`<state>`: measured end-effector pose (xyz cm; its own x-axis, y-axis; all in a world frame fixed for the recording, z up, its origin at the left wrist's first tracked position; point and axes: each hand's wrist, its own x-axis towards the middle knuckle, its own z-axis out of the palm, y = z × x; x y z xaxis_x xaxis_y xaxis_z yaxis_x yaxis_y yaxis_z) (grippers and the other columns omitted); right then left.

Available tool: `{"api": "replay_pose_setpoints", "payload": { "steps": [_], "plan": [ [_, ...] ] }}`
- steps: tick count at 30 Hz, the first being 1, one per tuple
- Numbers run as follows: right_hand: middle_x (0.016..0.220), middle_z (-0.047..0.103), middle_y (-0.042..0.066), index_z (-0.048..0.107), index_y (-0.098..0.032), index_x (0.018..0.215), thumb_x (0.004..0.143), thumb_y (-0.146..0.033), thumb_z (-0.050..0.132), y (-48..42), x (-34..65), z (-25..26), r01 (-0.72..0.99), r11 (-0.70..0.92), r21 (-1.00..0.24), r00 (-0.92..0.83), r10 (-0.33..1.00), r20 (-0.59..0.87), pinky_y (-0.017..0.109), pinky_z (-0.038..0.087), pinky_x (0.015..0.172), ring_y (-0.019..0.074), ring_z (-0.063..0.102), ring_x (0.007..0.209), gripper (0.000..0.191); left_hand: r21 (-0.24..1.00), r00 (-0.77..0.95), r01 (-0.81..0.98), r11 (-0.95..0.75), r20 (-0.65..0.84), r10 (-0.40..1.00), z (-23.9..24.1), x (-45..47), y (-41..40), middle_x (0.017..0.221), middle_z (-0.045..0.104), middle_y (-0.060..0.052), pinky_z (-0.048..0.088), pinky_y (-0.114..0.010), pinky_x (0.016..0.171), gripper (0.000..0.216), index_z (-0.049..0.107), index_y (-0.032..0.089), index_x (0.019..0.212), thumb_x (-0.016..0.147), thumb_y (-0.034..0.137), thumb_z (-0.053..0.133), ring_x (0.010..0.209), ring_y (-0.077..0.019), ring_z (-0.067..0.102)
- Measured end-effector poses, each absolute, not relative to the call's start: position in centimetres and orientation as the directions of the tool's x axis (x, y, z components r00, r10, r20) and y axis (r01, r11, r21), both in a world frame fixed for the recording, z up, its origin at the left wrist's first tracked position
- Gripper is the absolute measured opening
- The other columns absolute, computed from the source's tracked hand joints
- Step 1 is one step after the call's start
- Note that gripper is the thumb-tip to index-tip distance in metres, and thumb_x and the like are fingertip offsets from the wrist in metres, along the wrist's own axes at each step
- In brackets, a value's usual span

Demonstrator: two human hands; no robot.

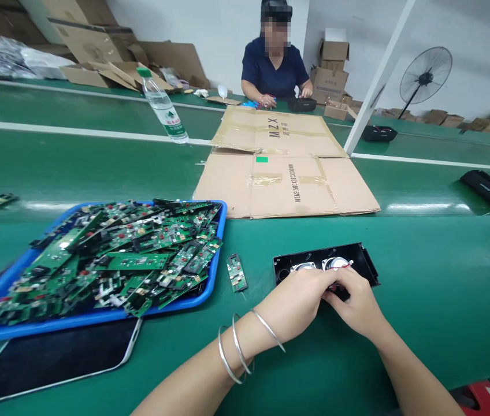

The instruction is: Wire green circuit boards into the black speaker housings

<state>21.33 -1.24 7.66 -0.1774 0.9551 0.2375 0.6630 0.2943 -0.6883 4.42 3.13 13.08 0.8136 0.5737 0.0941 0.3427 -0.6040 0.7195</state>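
Note:
A black speaker housing lies open on the green bench, with round silver-rimmed speaker drivers inside. Both my hands meet over its near side. My left hand, with silver bangles on the wrist, reaches in with its fingers bent and closed. Against it, my right hand has thumb and forefinger brought together. A bit of red wire shows near the fingertips, but what they pinch is hidden. To the left of the housing a small green circuit board lies on the bench.
A blue tray heaped with circuit boards stands left, beside a dark-screened tablet. Flattened cardboard lies ahead, near a water bottle. Another person works across the bench. A black speaker sits at right.

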Motion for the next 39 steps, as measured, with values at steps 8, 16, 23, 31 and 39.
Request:
{"api": "replay_pose_setpoints", "payload": {
  "steps": [8,16,23,31,39],
  "plan": [
    [0.082,0.059,0.002,0.055,-0.019,0.089,0.084,-0.019,0.052,-1.3,21.1,7.4,0.69,0.338,-0.64,-0.192,0.938,0.288,0.031,0.038,0.066,0.0181,0.049,0.078,0.006,0.713,0.813,0.375,-0.593,0.053,0.58,13.2,4.2,3.6,0.096,0.065,-0.005,0.046,-0.025,0.07,0.036,0.055,0.015,0.108,0.081,-0.001,0.037,0.078,-0.0158,0.06],
    [0.069,0.053,0.001,0.051,-0.017,0.075,0.084,-0.02,0.05,-1.1,20.5,7.3,0.76,0.364,-0.539,-0.17,0.911,0.376,0.029,0.036,0.062,0.0153,0.047,0.066,0.009,0.744,0.794,0.422,-0.518,-0.028,0.607,13.4,4.2,3.9,0.091,0.064,-0.004,0.047,-0.022,0.062,0.032,0.056,0.017,0.102,0.081,0.001,0.037,0.064,-0.0124,0.06],
    [0.074,0.054,0.002,0.056,-0.019,0.096,0.084,-0.03,0.057,-1.4,20.8,7.1,0.71,0.345,-0.614,-0.055,0.896,0.44,0.028,0.044,0.061,0.0139,0.051,0.063,0.016,0.841,0.674,0.428,-0.332,-0.052,0.737,13.5,3.9,4.3,0.088,0.065,-0.002,0.049,-0.025,0.067,0.028,0.054,0.02,0.102,0.083,0.006,0.039,0.069,-0.0143,0.063],
    [0.099,0.055,0.008,0.057,-0.02,0.106,0.084,-0.029,0.055,-0.9,22.8,7.4,0.628,0.155,-0.763,0.23,0.899,0.372,0.024,0.048,0.055,0.0121,0.055,0.068,0.024,0.83,0.505,0.518,-0.208,-0.101,0.857,13.6,3.5,4.9,0.079,0.065,-0.002,0.048,-0.031,0.073,0.023,0.052,0.021,0.103,0.082,0.013,0.047,0.077,-0.0208,0.064],
    [0.084,0.063,0.005,0.065,-0.018,0.085,0.087,-0.029,0.05,-0.9,22.9,7.7,0.609,0.209,-0.765,0.014,0.962,0.273,0.025,0.047,0.056,0.0133,0.056,0.063,0.018,0.848,0.464,0.507,-0.154,-0.119,0.878,13.5,3.8,4.8,0.075,0.064,-0.002,0.048,-0.031,0.07,0.021,0.049,0.02,0.102,0.082,0.015,0.047,0.075,-0.021,0.064]
  ]
}}
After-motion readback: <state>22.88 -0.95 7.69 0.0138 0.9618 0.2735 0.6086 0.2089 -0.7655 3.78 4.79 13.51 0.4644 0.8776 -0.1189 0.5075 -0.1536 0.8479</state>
